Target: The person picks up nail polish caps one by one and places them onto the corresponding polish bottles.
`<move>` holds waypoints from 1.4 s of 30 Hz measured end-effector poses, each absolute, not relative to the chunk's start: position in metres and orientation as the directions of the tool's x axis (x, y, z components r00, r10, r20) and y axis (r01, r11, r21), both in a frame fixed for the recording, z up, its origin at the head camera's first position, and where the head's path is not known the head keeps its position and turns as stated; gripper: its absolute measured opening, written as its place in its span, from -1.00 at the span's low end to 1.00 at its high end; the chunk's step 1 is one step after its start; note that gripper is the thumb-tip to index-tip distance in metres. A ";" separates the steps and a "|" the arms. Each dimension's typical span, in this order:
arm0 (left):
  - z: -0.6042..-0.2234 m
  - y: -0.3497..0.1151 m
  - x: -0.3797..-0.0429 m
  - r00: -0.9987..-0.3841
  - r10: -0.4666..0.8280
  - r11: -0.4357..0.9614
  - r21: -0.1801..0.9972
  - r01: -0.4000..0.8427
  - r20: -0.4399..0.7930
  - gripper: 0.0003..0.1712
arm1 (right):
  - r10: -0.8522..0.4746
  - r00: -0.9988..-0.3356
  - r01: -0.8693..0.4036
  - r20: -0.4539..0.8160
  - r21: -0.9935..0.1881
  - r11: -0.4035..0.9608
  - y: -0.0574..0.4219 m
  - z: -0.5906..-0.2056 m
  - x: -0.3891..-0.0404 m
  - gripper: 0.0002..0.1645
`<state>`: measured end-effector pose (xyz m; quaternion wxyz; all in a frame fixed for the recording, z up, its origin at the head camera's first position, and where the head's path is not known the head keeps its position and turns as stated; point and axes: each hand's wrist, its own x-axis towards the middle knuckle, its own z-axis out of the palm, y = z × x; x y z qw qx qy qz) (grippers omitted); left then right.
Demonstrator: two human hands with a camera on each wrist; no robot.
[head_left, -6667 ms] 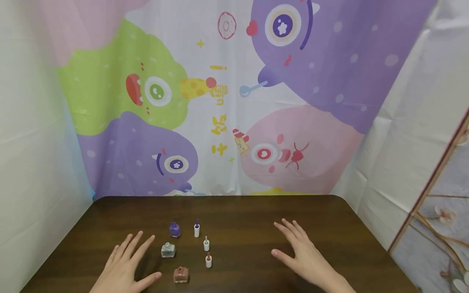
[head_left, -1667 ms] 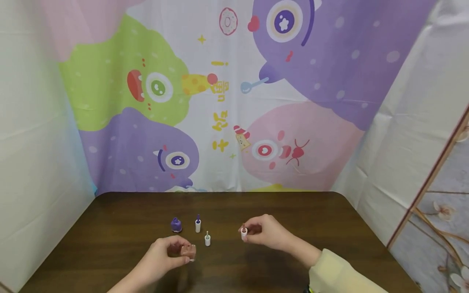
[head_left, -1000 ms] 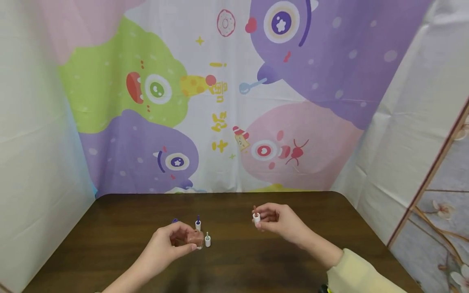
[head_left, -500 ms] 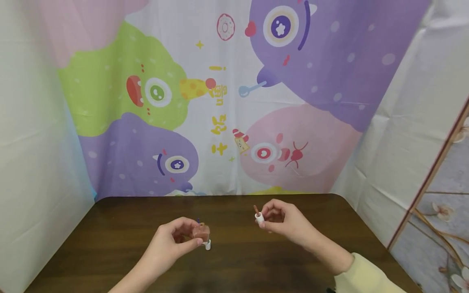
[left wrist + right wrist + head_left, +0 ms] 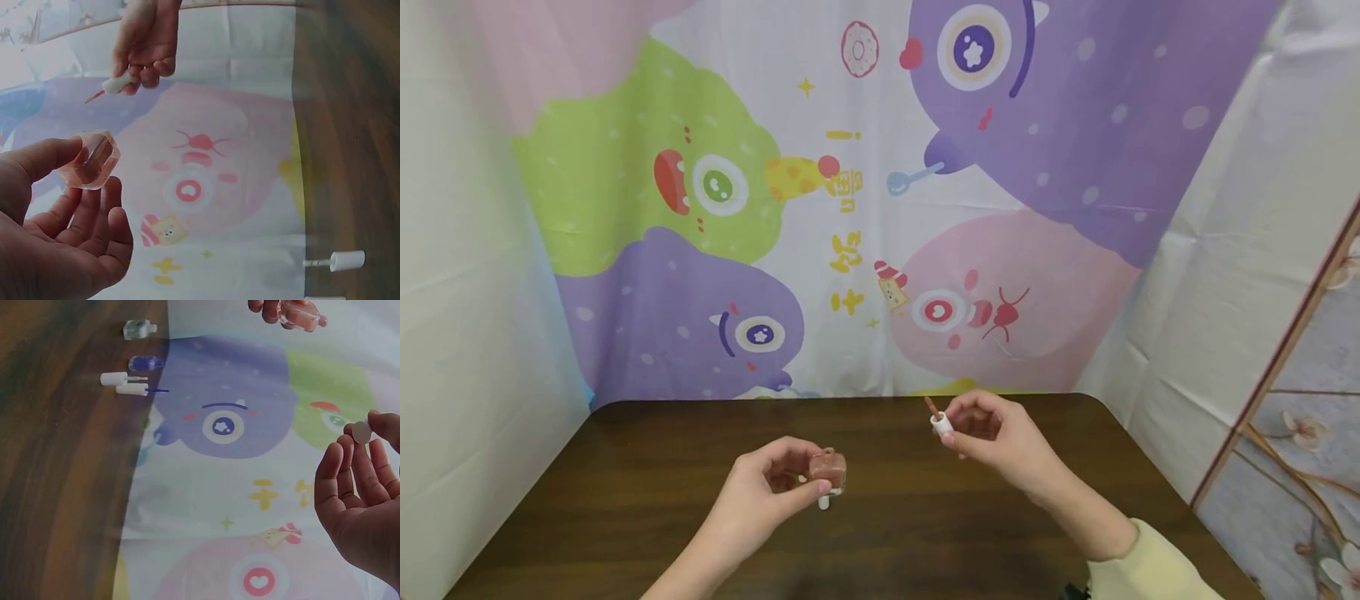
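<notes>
My left hand (image 5: 760, 496) holds a small brown nail polish bottle (image 5: 828, 471) above the table, thumb on one side and fingers on the other. Its neck has no cap on, and the left wrist view shows the glass body (image 5: 94, 161) tilted. Farther right and a little higher, my right hand (image 5: 1003, 437) pinches a white nail polish cap (image 5: 941, 423) between thumb and fingers. The brown-coated brush (image 5: 94, 97) points up and toward the left. Bottle and brush are apart. A white cap (image 5: 824, 502) on the table is partly hidden behind the left hand's bottle.
On the dark wooden table (image 5: 910, 533), the right wrist view shows a pale grey bottle (image 5: 136, 329), a purple bottle (image 5: 144, 363), a white cap with a pale brush (image 5: 114, 379) and another with a purple brush (image 5: 131, 389). A cartoon-printed cloth (image 5: 865, 350) hangs behind the table.
Both hands lay spread over the table at first; they have since taken the brown bottle and its brush cap. Lately both have risen and shifted right, and the brush has tipped leftward.
</notes>
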<state>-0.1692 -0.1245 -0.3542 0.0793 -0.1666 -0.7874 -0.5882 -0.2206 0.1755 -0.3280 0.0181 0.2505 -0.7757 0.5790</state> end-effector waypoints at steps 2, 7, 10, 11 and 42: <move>-0.357 -0.122 -0.170 -0.926 0.173 0.234 0.899 0.371 0.337 -0.67 | -0.367 -0.867 -0.425 0.336 -0.884 0.196 0.175 -0.328 -0.219 -0.70; -0.365 -0.115 -0.172 -0.914 0.171 0.208 0.894 0.398 0.368 -0.68 | -0.371 -0.854 -0.451 0.364 -0.874 0.181 0.173 -0.327 -0.216 -0.71; -0.369 -0.111 -0.172 -0.919 0.154 0.205 0.898 0.390 0.363 -0.69 | -0.374 -0.850 -0.458 0.371 -0.871 0.177 0.171 -0.327 -0.212 -0.72; -0.371 -0.110 -0.171 -0.920 0.147 0.201 0.900 0.386 0.362 -0.69 | -0.374 -0.849 -0.461 0.374 -0.870 0.175 0.170 -0.326 -0.211 -0.72; -0.398 -0.088 -0.158 -0.905 0.133 0.261 0.867 0.425 0.404 -0.68 | -0.412 -0.717 -0.669 0.562 -0.720 0.183 0.152 -0.337 -0.186 -0.74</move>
